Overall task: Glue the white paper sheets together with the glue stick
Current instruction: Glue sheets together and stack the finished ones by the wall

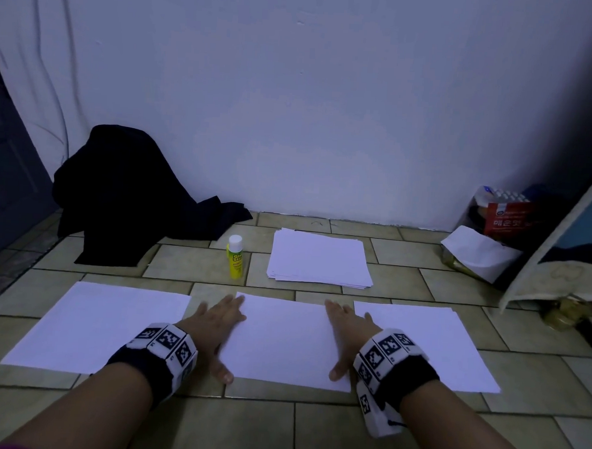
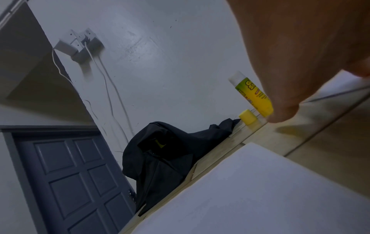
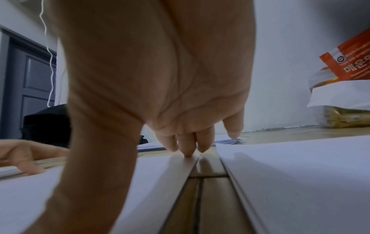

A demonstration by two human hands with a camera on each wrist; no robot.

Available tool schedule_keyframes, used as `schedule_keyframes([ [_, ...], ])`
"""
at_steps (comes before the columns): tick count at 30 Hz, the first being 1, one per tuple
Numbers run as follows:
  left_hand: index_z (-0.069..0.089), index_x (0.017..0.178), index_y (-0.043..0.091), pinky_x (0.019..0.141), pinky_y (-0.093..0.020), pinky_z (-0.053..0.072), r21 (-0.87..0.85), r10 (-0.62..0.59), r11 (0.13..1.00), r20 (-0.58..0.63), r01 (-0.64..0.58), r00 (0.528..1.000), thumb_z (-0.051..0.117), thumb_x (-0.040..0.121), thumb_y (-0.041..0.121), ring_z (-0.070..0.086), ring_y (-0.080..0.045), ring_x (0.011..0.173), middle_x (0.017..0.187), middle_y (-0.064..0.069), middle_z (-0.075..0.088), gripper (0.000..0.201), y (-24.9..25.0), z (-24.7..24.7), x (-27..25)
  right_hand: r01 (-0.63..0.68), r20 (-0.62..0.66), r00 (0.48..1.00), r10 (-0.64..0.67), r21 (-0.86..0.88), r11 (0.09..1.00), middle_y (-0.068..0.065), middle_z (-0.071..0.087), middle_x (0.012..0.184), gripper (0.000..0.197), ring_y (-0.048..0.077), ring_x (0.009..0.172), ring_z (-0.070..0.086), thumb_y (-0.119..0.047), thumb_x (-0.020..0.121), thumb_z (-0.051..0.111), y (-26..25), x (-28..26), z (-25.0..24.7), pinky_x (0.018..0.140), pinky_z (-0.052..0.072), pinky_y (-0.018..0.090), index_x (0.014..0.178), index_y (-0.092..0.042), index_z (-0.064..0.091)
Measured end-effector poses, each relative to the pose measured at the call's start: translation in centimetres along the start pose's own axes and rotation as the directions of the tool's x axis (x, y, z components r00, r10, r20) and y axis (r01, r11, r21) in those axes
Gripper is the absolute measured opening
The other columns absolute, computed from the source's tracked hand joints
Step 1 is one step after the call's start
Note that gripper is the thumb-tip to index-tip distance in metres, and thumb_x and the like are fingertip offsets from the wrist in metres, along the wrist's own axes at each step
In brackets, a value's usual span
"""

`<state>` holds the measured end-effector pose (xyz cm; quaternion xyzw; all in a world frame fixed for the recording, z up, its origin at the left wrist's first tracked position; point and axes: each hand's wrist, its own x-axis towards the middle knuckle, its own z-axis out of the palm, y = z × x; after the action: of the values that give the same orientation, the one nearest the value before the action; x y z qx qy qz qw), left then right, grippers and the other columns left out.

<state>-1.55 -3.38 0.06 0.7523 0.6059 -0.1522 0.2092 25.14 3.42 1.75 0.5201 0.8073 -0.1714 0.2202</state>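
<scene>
Three white paper sheets on tiled floor: left sheet, middle sheet, right sheet, apart. Left hand, right hand: flat, fingers straight, pressed on middle sheet's side edges. Yellow glue stick with white cap: upright, beside white paper stack, near wall.

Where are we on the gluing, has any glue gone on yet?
Done: three sheets lie side by side on the tiled floor, apart. In hand: the left hand and right hand rest flat on the edges of the middle sheet. Left: everything else; the glue stick stands untouched beside the paper stack, and no glue shows.
</scene>
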Motion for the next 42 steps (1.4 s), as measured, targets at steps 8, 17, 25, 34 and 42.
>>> schedule_keyframes([
  [8,-0.022,0.15,0.015,0.117,-0.042,-0.01,-0.109,-0.01,0.994,0.022,0.012,1.0,0.076,0.073,0.053,-0.02,-0.018,0.146,0.158,-0.002,-0.024,0.13,0.0,0.4,-0.3,-0.107,0.022,0.994,0.105,0.169,0.98,0.01,0.006,0.16,0.142,0.035,0.146,0.0,-0.032,0.063,0.087,-1.0,-1.9,-1.3,0.117,0.007,0.048,0.146,-0.009,-0.026],
  [17,-0.024,0.149,0.014,0.117,-0.045,-0.01,-0.039,-0.039,0.998,0.103,0.044,0.994,0.049,0.044,0.078,-0.023,-0.02,0.145,0.156,-0.003,-0.029,0.143,0.0,0.5,0.2,0.178,-0.302,0.952,0.039,0.657,0.733,0.0,0.039,0.146,0.116,0.02,0.131,0.04,-0.036,0.062,0.088,1.0,-1.8,-0.4,0.108,0.036,0.036,0.15,-0.026,0.013],
  [25,-0.025,0.148,0.012,0.117,-0.045,-0.009,-0.012,-0.081,0.997,0.078,0.083,0.994,0.06,0.079,0.066,-0.024,-0.021,0.145,0.156,-0.004,-0.031,0.123,0.3,0.7,0.3,0.213,-0.297,0.955,-0.011,0.657,0.723,-0.009,0.06,0.121,0.034,0.01,0.118,0.051,-0.022,0.077,0.078,1.1,-1.9,1.4,0.102,0.037,0.022,0.108,-0.03,0.069],
  [34,-0.027,0.147,0.012,0.117,-0.043,-0.011,-0.037,-0.094,0.994,0.103,0.098,0.99,0.021,0.037,0.105,-0.025,-0.016,0.145,0.155,-0.001,-0.034,0.152,0.5,0.6,0.4,0.244,-0.385,0.918,0.093,0.736,0.632,-0.003,0.064,0.117,0.038,-0.001,0.08,0.061,0.0,0.081,0.07,3.7,-2.9,-1.0,0.072,0.05,0.017,0.113,-0.021,0.069],
  [42,-0.024,0.149,0.012,0.117,-0.043,-0.01,-0.056,-0.092,0.994,0.067,0.096,0.993,-0.006,-0.002,0.101,-0.022,-0.017,0.146,0.156,-0.001,-0.031,0.176,0.7,0.5,0.5,0.262,-0.469,0.828,0.308,0.809,0.526,0.001,0.066,0.074,0.04,0.011,0.052,0.049,0.006,0.084,0.064,5.6,-0.4,-5.0,0.048,0.04,0.016,0.117,-0.016,0.066],
])
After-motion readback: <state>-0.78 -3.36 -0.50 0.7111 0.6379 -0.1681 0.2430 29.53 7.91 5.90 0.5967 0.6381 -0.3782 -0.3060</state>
